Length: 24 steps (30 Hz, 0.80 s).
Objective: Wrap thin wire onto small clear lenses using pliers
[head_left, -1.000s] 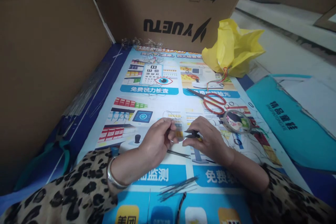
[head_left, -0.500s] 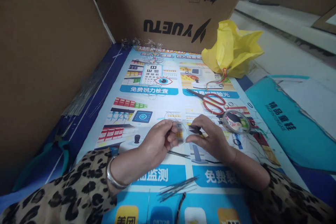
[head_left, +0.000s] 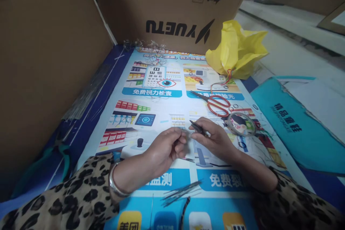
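Observation:
My left hand (head_left: 164, 147) is closed in a pinch above the poster-covered table, holding a very thin wire (head_left: 188, 131) that barely shows. Close beside it on the right, my right hand (head_left: 218, 140) grips small dark pliers (head_left: 198, 128), jaws pointing up and left; their handles are hidden in the palm. Whether the right fingertips also touch the wire I cannot tell. Under and in front of the hands lies a loose bunch of cut dark wires (head_left: 182, 192). Red-handled scissors (head_left: 221, 105) lie beyond my right hand, with a roll of tape (head_left: 229, 122) next to them.
Cardboard walls (head_left: 172, 0) stand at the back and left. A yellow bag (head_left: 237, 52) sits at the back right, near a teal box (head_left: 291, 115). On the left lie teal-handled pliers (head_left: 66, 161) and a bundle of straight wires (head_left: 84, 97). Tangled wire pieces (head_left: 157, 54) rest at the back.
The pliers in my right hand have turned, their jaws now pointing more up and left. My hands are slightly closer together, and the wire loop between them shows less clearly.

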{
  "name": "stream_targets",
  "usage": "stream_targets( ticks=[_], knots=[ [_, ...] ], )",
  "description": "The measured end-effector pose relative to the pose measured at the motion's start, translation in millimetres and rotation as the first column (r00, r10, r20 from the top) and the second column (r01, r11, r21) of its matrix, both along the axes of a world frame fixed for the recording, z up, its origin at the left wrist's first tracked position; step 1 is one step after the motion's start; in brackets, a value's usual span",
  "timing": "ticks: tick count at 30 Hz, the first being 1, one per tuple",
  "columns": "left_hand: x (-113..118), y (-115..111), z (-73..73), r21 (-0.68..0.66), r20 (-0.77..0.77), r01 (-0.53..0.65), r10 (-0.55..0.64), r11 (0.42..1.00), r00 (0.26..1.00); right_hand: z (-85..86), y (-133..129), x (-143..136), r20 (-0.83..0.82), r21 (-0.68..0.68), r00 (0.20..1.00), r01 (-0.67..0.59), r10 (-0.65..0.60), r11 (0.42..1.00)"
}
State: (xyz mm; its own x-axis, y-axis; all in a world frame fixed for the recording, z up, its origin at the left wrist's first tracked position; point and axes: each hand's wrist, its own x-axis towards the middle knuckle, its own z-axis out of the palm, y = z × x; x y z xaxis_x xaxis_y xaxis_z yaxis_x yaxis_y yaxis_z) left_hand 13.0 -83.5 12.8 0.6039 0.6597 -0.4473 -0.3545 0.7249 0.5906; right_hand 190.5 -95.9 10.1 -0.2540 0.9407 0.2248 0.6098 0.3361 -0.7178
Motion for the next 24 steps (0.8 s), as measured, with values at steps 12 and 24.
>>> stream_targets(
  ticks=[12,24],
  knots=[
    [-2,1,2.2,-0.049,-0.030,0.116,-0.117,0.992,0.993,4.8,-3,0,-0.016,-0.120,0.997,0.073,-0.075,0.990],
    [2,-2,3.9,0.068,-0.060,-0.080,0.084,0.995,0.995,9.8,-6,-3,-0.142,-0.293,0.981,0.089,-0.135,0.952]
  ],
)
